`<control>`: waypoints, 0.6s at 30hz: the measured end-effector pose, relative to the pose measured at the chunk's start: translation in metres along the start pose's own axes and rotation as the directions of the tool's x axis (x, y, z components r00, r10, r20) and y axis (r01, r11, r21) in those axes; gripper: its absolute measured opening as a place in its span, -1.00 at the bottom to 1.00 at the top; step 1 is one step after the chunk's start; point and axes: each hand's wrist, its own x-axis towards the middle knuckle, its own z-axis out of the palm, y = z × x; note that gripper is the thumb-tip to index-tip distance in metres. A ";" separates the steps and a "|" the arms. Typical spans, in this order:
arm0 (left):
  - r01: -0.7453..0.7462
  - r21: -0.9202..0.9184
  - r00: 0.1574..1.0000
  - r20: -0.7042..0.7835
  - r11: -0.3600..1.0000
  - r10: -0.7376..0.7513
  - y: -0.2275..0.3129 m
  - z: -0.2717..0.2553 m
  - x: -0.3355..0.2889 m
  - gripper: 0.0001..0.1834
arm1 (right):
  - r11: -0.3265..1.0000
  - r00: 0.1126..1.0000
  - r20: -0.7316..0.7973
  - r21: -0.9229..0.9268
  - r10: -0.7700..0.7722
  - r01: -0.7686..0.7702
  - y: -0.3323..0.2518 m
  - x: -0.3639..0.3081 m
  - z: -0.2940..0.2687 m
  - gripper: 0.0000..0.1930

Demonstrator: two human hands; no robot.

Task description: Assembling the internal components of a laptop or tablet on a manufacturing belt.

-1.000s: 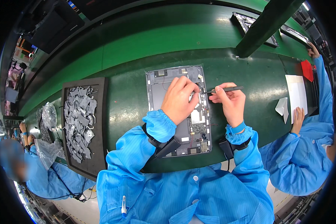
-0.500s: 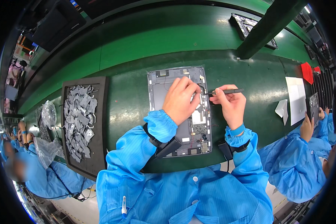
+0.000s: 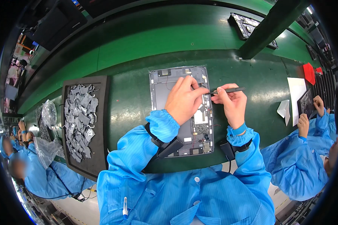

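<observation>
An opened flat device casing (image 3: pixel 168 112), grey, with circuit boards and small parts exposed along its right side, lies on the green table in front of me. My left hand (image 3: pixel 184 99) is bent over its upper middle, fingers curled and thumb reaching to the right edge; what the fingertips hold, if anything, is hidden. From the right, my right hand (image 3: pixel 232 104) pinches dark tweezers (image 3: pixel 234 89), held nearly level. Their tip meets the casing's right edge beside my left thumb.
A black foam tray (image 3: pixel 103 112) heaped with grey scraps (image 3: pixel 80 120) stands on the left, with clear plastic bags (image 3: pixel 49 114) beyond it. White sheets (image 3: pixel 296 95) and a red bin (image 3: pixel 308 73) are at right. A dark post (image 3: pixel 270 32) rises at the back. Co-workers sit on both sides.
My left thumb has stretched right toward the tweezers' tip. My right hand has barely moved. At right, the co-worker's hands have shifted around a dark panel, which now tilts differently.
</observation>
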 end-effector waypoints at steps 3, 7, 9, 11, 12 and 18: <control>0.010 -0.001 1.000 -0.009 1.000 -0.010 0.000 0.001 -0.001 -0.74 | 0.999 0.999 -0.026 0.031 0.023 -0.022 0.001 -0.001 0.000 -0.86; -0.008 -0.008 1.000 -0.019 1.000 0.008 -0.001 0.001 -0.001 -0.74 | 0.999 0.997 -0.066 0.013 0.032 -0.031 -0.001 -0.001 -0.001 -0.86; -0.011 -0.007 1.000 -0.024 1.000 0.011 -0.001 0.001 0.000 -0.74 | 1.000 0.999 -0.039 0.022 0.013 -0.012 0.000 0.000 -0.001 -0.86; -0.009 -0.007 1.000 -0.015 1.000 0.009 -0.001 0.001 0.000 -0.74 | 1.000 1.000 -0.030 0.007 0.003 -0.003 0.000 -0.001 0.000 -0.87; -0.008 -0.008 1.000 -0.015 1.000 0.007 -0.001 0.001 0.000 -0.74 | 1.000 1.000 -0.023 -0.007 -0.009 0.008 -0.001 -0.001 0.001 -0.87; 0.017 -0.019 0.999 -0.031 1.000 -0.017 -0.001 0.002 0.001 -0.76 | 1.000 1.000 -0.018 0.009 -0.004 0.004 -0.001 0.000 0.002 -0.87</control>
